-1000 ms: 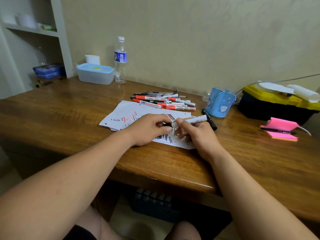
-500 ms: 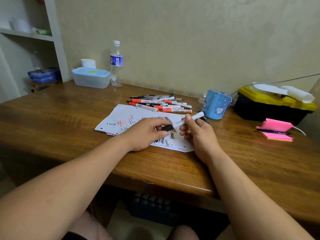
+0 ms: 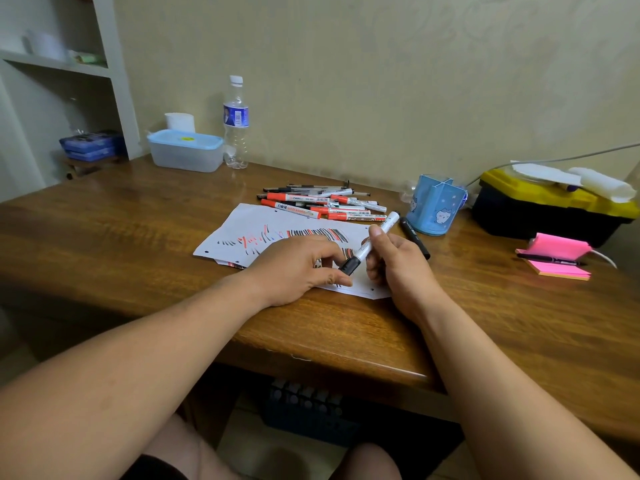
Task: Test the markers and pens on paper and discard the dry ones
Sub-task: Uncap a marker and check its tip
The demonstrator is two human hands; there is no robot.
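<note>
1 white marker [image 3: 362, 253] with a black cap was held tilted above the scribbled paper [image 3: 242, 230], its capped end low and pointing left. The thumb and curled fingers of the right hand [image 3: 398, 265] pinched its barrel. The left hand [image 3: 294, 268] rested on the paper with its fingers loosely curled near the capped end; whether they touched the cap could not be told. Just beyond the paper lay a pile of red and black markers and pens [image 3: 322, 204], and 1 black marker [image 3: 414, 237] lay beside the right hand, near a blue pen holder [image 3: 434, 209]. Farther right on the wooden table [image 3: 138, 220] sat a pink notepad [image 3: 557, 245] and a black-and-yellow toolbox [image 3: 547, 216].
</note>
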